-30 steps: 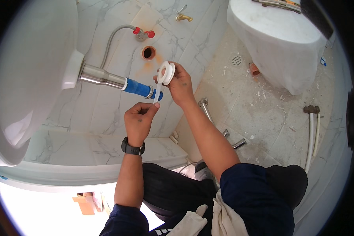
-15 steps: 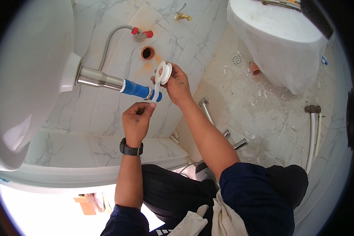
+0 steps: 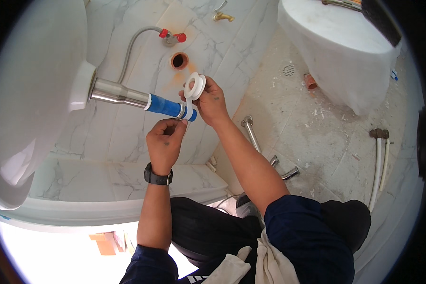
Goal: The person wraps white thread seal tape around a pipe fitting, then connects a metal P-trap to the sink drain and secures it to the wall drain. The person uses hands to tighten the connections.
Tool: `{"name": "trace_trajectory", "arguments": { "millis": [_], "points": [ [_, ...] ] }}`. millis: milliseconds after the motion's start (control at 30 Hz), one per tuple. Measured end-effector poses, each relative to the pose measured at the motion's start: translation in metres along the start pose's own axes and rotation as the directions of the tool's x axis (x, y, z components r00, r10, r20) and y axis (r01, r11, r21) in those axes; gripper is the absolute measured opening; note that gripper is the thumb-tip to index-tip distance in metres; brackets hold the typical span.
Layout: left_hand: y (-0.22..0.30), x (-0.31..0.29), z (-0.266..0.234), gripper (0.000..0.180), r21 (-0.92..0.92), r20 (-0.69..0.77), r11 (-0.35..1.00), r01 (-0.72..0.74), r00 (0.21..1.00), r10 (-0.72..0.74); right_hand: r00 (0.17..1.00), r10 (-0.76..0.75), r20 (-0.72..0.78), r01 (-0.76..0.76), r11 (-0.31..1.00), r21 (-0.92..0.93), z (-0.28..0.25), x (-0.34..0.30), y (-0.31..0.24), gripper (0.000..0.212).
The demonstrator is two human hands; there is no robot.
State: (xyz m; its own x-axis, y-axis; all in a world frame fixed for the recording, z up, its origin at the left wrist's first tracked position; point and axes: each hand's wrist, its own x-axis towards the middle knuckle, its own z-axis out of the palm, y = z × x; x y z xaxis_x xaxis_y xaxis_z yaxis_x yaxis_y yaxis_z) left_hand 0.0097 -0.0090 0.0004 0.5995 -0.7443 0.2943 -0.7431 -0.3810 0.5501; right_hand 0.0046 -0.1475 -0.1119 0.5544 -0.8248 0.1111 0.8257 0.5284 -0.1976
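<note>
A blue pipe (image 3: 163,105) with a metal ring near its end sticks out of the chrome drain tube (image 3: 119,93) under the white basin (image 3: 38,94). My right hand (image 3: 212,100), fingers closed, grips a white spool of thread seal tape (image 3: 194,86) just above the pipe's end. A strip of tape runs down from the spool across the blue end, beside the ring. My left hand (image 3: 164,142) pinches the strip's free end against the lower side of the pipe. The fingers behind the spool are partly hidden.
On the tiled wall are an orange pipe opening (image 3: 179,61), a valve with red handle (image 3: 174,38) and a brass tap (image 3: 222,17). Chrome pipes (image 3: 253,135) and hammers (image 3: 378,135) lie on the dusty floor; a wrapped white toilet (image 3: 336,52) stands at right.
Both hands have shifted slightly, and the tape strip now lies against the blue pipe end instead of hanging in front of it. The whole view has moved a little.
</note>
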Motion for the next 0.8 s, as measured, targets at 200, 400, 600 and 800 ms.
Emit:
{"name": "trace_trajectory", "arguments": {
  "millis": [200, 400, 600, 800],
  "points": [
    [-0.006, 0.001, 0.001, 0.022, -0.008, -0.014, 1.000, -0.028, 1.000, 0.028, 0.996, 0.086, -0.006, -0.086, 0.993, 0.081, 0.003, 0.001, 0.007, 0.027],
    [-0.009, 0.004, 0.001, 0.022, 0.031, -0.031, 0.998, -0.058, 0.998, 0.059, 0.965, 0.258, 0.054, -0.263, 0.950, 0.166, 0.001, -0.002, 0.021, 0.025],
    [-0.009, 0.011, -0.006, 0.034, 0.136, -0.089, 0.986, -0.096, 0.990, 0.108, 0.903, 0.358, 0.237, -0.425, 0.824, 0.375, -0.006, -0.008, 0.042, 0.027],
    [-0.017, 0.021, -0.009, 0.050, 0.225, -0.084, 0.949, -0.219, 0.967, 0.242, 0.852, 0.469, 0.235, -0.523, 0.788, 0.325, -0.004, -0.023, 0.051, 0.024]
  ]
}}
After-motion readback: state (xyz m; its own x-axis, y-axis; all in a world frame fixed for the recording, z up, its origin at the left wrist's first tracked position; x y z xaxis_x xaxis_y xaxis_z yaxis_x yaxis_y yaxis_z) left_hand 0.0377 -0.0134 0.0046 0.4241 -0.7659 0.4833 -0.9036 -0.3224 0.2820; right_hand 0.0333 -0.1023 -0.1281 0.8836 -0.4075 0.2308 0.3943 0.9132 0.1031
